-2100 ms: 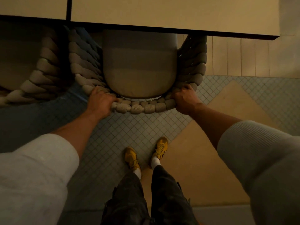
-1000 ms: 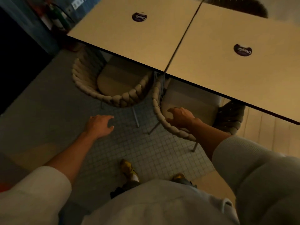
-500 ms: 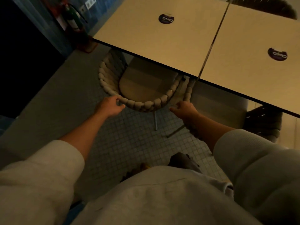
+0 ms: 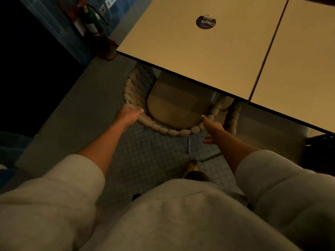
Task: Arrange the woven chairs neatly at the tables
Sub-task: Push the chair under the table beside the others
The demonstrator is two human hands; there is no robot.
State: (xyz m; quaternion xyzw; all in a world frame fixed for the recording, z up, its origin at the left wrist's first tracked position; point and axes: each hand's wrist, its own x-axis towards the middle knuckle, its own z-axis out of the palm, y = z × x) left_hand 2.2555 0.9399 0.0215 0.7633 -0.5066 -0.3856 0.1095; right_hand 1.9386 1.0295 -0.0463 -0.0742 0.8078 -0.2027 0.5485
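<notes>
A woven chair (image 4: 172, 132) with a thick beige rope back and a tan seat cushion (image 4: 174, 109) is tucked partly under the left table (image 4: 190, 51). My left hand (image 4: 129, 115) grips the left side of the chair's back rim, thumb on the inner side. My right hand (image 4: 212, 127) reaches the right side of the same rim; its fingers are spread and only the forefinger touches the rope. A second woven chair (image 4: 233, 118) stands just to the right, under the seam between the two tables.
A second table (image 4: 299, 60) butts against the first on the right. A dark chair (image 4: 319, 147) stands at the far right. A fire extinguisher (image 4: 90, 20) hangs on the blue wall at the back left. My yellow shoe (image 4: 192, 166) is on the tiled floor.
Both hands left the right chair. My left hand took hold of the left chair's back rim. My right hand moved across to that chair and opened. The view shifted left.
</notes>
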